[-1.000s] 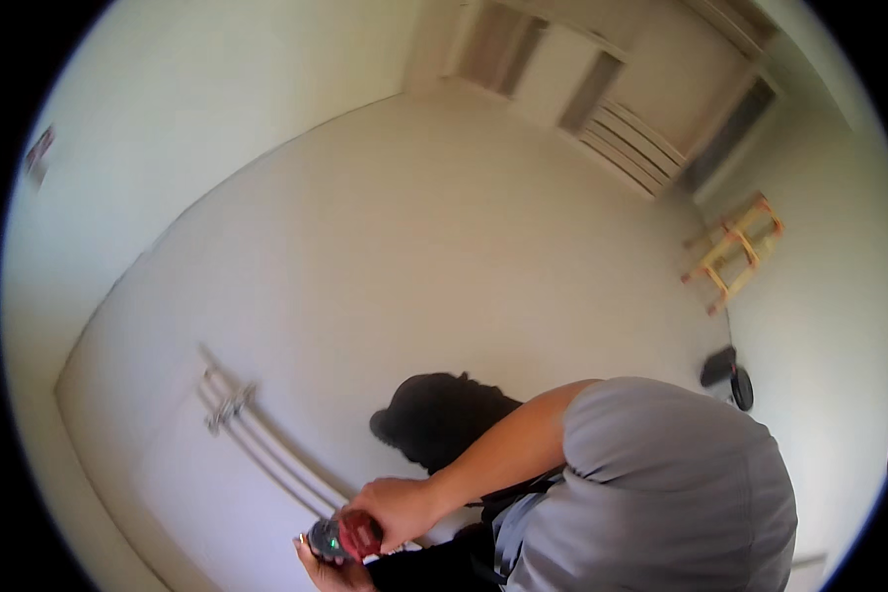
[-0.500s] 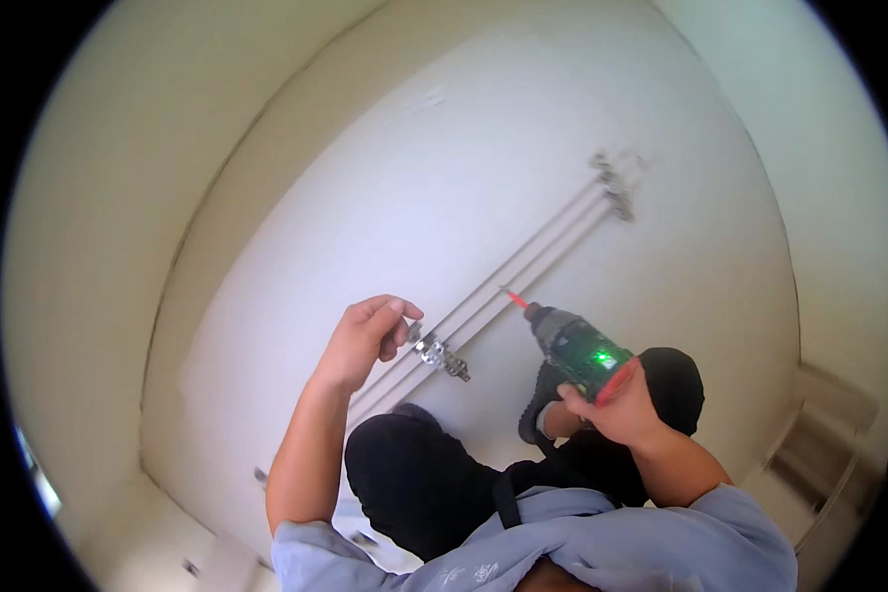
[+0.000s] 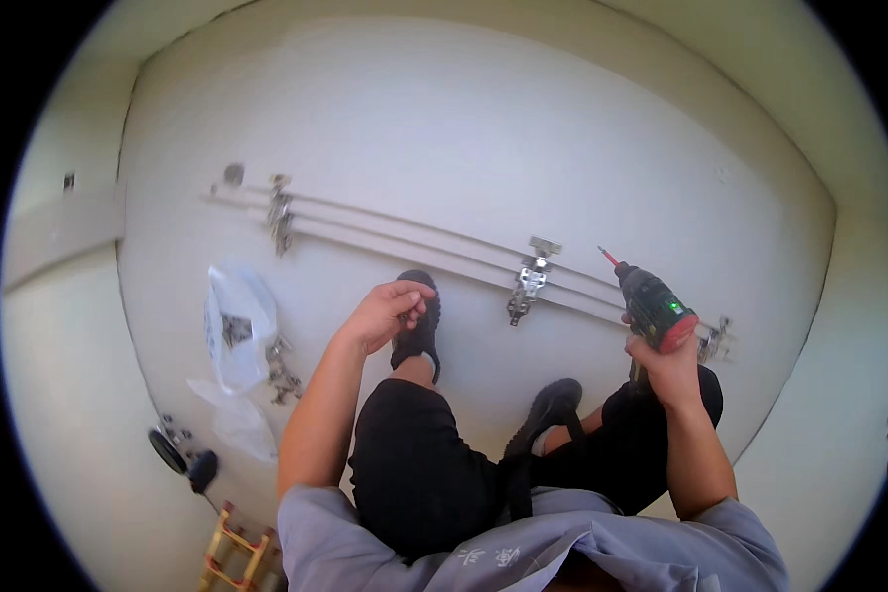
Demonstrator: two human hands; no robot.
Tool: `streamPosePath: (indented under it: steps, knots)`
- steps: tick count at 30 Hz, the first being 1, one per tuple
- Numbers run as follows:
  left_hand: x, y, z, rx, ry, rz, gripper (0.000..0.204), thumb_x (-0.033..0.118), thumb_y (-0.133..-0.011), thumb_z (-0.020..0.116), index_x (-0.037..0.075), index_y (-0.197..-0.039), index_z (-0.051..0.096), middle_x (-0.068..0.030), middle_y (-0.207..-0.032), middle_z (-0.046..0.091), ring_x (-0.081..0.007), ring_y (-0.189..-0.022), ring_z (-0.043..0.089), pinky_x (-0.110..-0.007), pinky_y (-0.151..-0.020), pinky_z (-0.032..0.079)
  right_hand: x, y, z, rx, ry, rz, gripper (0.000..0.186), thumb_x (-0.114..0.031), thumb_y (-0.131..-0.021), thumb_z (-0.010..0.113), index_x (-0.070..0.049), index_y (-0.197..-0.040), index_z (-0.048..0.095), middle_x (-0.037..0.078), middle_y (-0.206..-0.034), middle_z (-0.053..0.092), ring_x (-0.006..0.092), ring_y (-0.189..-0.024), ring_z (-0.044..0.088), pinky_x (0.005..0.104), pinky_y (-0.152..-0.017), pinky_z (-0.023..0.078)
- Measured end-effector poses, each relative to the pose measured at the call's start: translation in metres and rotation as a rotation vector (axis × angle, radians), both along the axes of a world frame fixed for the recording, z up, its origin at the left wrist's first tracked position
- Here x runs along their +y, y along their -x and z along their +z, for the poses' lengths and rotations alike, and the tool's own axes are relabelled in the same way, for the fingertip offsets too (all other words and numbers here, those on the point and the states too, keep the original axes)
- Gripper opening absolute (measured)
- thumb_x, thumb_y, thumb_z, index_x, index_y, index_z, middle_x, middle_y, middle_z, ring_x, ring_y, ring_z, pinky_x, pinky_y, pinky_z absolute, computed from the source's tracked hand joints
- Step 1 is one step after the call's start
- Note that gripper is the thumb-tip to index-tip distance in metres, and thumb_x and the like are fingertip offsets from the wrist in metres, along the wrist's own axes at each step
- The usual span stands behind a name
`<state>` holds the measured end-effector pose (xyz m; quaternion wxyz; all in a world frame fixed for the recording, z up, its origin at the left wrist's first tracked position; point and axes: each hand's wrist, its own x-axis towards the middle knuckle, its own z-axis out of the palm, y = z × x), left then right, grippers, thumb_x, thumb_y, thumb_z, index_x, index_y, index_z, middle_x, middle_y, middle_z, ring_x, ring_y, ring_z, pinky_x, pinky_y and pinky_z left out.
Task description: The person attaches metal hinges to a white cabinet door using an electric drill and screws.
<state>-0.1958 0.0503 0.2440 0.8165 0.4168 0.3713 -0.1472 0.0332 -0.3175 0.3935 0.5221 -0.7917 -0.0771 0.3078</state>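
My right hand (image 3: 664, 367) grips a dark green and black cordless driver (image 3: 651, 304) with a red-sleeved bit (image 3: 610, 257) pointing up and left, and a green light glowing on its body. My left hand (image 3: 390, 311) hovers near my left shoe, fingers curled together; whatever may be in them is hidden. Ahead of both hands lie long, thin, pale strips (image 3: 395, 229). Metal hinge-like fittings sit across them: one fitting (image 3: 530, 281) in the middle, another fitting (image 3: 280, 215) at the left, and a third fitting (image 3: 712, 340) beyond the driver.
On the left, a white plastic bag (image 3: 237, 360) holds metal parts, with loose metal fittings (image 3: 284, 375) beside it. Black rounded objects (image 3: 168, 450) lie farther left, near a yellow ladder (image 3: 229, 553). My left shoe (image 3: 416, 321) and right shoe (image 3: 553, 403) stand close to the strips.
The view has turned, so the strips now slope down to the right and the bag and ladder show. My left hand is now apart from the metal fitting it was at. The driver stays in my right hand.
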Motion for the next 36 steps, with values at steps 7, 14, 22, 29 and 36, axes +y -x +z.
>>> streamPosePath:
  steps: [7,14,22,29,36]
  knots:
    - [-0.081,0.160,0.047,-0.020,-0.012,0.509,0.028,0.023,-0.107,0.058,-0.002,-0.113,0.068,0.0025,-0.077,0.050,-0.0091,-0.068,0.046,-0.025,-0.060,0.040,0.010,0.080,0.094,-0.110,0.117,0.318,0.035,-0.003,-0.080,0.075,0.002,-0.114,0.071,0.004,-0.098,0.073,0.0103,-0.087,0.065,0.0290,-0.079,0.053]
    - [-0.087,0.082,-0.090,0.159,-0.067,0.767,0.028,0.029,-0.106,0.061,0.002,-0.106,0.066,0.0059,-0.064,0.040,-0.0054,-0.052,0.035,-0.023,-0.046,0.030,0.038,-0.011,-0.049,-0.051,0.294,0.570,0.021,-0.011,-0.079,0.080,0.000,-0.089,0.064,0.001,-0.075,0.062,0.0095,-0.070,0.056,0.0310,-0.066,0.051]
    - [-0.031,0.069,-0.180,0.411,-0.204,1.106,0.037,0.034,-0.102,0.064,-0.002,-0.106,0.071,0.0055,-0.062,0.040,-0.0064,-0.049,0.035,-0.025,-0.043,0.028,0.131,0.010,-0.050,-0.156,0.432,0.760,0.028,-0.016,-0.077,0.081,0.002,-0.092,0.065,0.010,-0.078,0.068,0.0170,-0.070,0.062,0.0350,-0.072,0.054]
    - [0.009,0.059,-0.202,0.354,-0.188,1.129,0.038,0.034,-0.100,0.067,-0.002,-0.113,0.072,0.0056,-0.064,0.044,-0.0053,-0.050,0.036,-0.026,-0.043,0.028,0.230,0.035,-0.065,-0.259,0.502,0.970,0.033,-0.017,-0.073,0.081,0.002,-0.095,0.065,0.018,-0.080,0.069,0.0322,-0.070,0.064,0.0391,-0.074,0.054]
    - [0.010,0.055,-0.210,0.179,-0.061,1.091,0.030,0.037,-0.100,0.070,0.007,-0.098,0.064,0.0081,-0.061,0.039,-0.0037,-0.048,0.033,-0.024,-0.043,0.028,0.302,0.045,-0.121,-0.231,0.454,1.087,0.039,-0.019,-0.073,0.080,0.000,-0.105,0.067,0.022,-0.085,0.071,0.0404,-0.078,0.067,0.0435,-0.077,0.056]
